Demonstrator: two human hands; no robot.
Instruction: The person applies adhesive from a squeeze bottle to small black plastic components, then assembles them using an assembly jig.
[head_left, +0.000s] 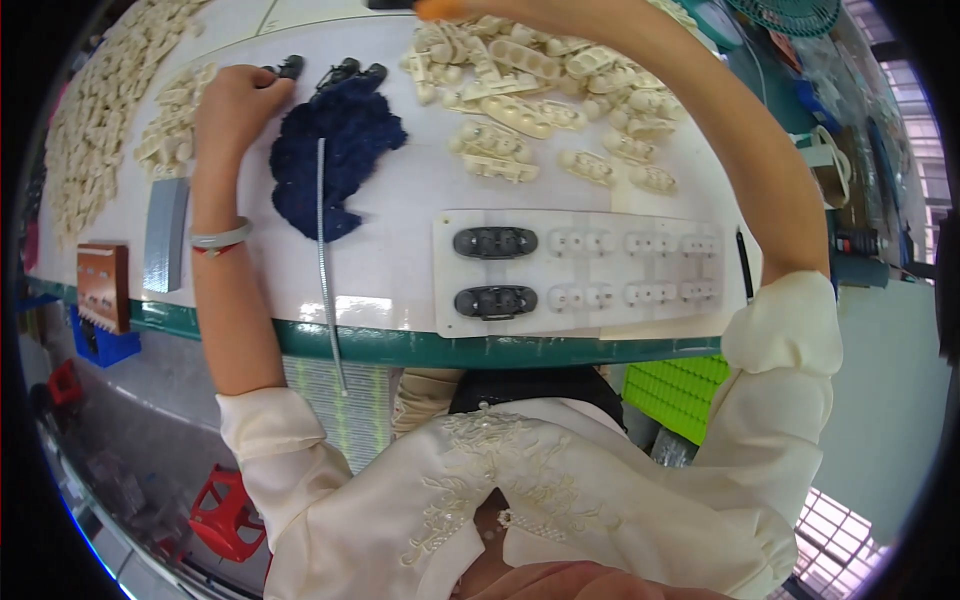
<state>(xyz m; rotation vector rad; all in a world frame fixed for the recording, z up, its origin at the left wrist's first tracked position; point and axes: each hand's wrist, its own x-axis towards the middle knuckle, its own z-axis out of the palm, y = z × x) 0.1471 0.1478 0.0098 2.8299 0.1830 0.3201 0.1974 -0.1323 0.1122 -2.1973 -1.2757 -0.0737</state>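
The left hand [238, 105] is at the upper left of the bench [390, 215], its thumb and fingers pinched together on a dark part [291, 67], which sticks out to the right of the fingertips. Just right of that part, two more dark pieces [345, 72] lie at the far edge of a blue cloth [335, 160]; a silver coil [322, 190] runs down over the cloth and past the near edge of the bench.

The right hand [488, 7] is cut off by the upper edge of the view, near an orange item [440, 9] and well to the right of the dark part; whether its fingers are closed, I cannot tell. Below it, cream parts [520, 60] lie heaped. Nearer the body, a white board [590, 325] carries two dark ovals [495, 242], one below the other.
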